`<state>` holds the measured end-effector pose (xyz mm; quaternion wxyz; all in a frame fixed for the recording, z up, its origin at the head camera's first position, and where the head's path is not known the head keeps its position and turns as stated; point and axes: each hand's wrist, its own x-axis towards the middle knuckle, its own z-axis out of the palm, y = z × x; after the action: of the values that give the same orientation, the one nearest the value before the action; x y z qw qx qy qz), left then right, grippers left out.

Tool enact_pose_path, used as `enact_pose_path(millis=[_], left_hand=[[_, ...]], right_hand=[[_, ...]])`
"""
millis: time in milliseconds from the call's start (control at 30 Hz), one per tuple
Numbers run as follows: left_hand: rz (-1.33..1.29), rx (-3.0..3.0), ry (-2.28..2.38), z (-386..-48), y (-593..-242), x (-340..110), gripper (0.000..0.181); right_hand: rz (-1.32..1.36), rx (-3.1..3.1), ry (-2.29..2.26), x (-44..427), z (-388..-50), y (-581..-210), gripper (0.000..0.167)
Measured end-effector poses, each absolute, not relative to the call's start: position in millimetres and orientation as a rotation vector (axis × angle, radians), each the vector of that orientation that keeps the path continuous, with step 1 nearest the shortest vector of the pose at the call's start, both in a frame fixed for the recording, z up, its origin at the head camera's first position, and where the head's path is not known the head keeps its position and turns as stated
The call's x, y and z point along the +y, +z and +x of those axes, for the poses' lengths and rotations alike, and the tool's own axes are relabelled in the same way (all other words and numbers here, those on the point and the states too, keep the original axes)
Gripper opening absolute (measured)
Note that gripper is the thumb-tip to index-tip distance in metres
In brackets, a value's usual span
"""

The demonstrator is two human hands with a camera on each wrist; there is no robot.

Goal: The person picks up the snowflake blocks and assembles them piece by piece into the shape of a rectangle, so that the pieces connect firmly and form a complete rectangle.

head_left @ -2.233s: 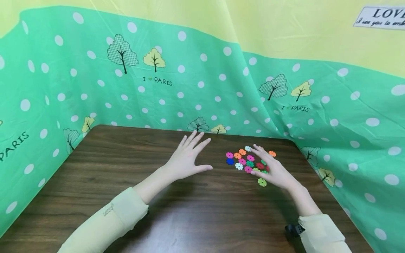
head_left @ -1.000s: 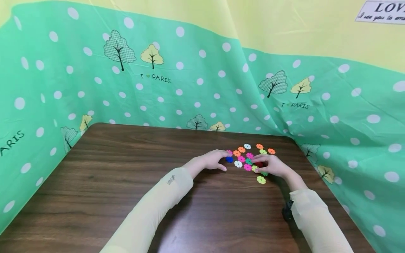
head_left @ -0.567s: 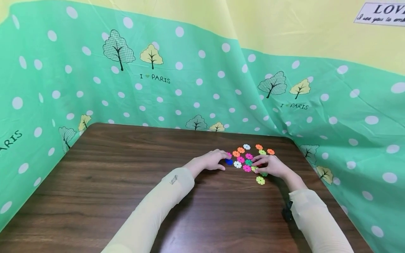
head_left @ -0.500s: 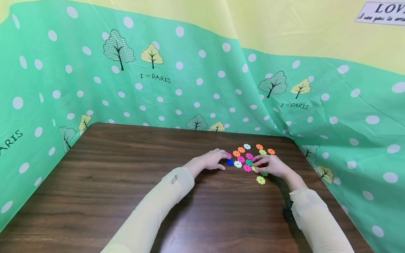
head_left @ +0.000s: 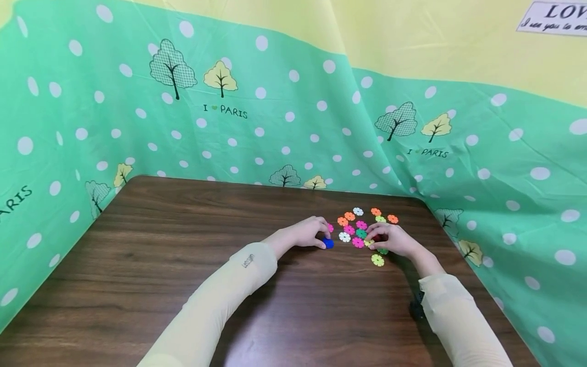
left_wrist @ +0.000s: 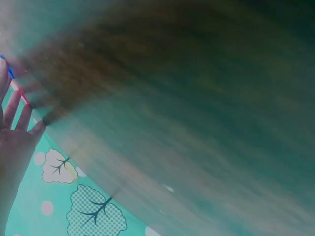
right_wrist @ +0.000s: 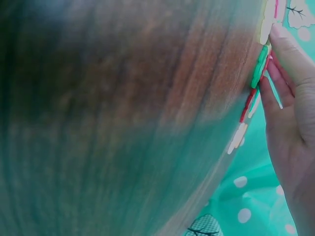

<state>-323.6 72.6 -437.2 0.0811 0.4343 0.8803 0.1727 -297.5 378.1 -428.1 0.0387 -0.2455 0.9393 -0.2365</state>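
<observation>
Small flower-shaped discs in several colours lie in a loose cluster on the brown table, right of middle in the head view. At its left edge my left hand pinches a blue flower disc between thumb and fingertips. Close to those fingers lies a pink disc. My right hand hovers low over the right side, fingers gently bent, fingertips by a green disc and thumb at a yellow-green disc. Beneath it, a red disc is mostly hidden. In the right wrist view, fingers stand against green and red discs.
Nearer the front lies a single yellow-green disc. White and orange discs sit toward the back. The wood-grain table ends at a green and yellow cloth hanging behind and along both sides.
Both hands came inward and down onto the cluster. Over the last half second, my left hand has drawn the blue disc slightly forward and left, while my right hand has hardly moved.
</observation>
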Motion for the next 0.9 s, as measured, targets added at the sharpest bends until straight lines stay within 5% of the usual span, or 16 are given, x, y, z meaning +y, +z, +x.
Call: enact_pose_path(millis=[433, 900], left_hand=[[1.16, 2.669, 0.529, -311.9, -433.7, 71.7, 0.024], [1.296, 2.642, 0.736, -297.9, -428.9, 64.9, 0.015]], right_hand=[[-0.749, 2.923, -0.623, 379.7, -299.5, -428.1, 0.024], [-0.708, 2.923, -0.561, 371.1, -298.6, -419.8, 0.027]])
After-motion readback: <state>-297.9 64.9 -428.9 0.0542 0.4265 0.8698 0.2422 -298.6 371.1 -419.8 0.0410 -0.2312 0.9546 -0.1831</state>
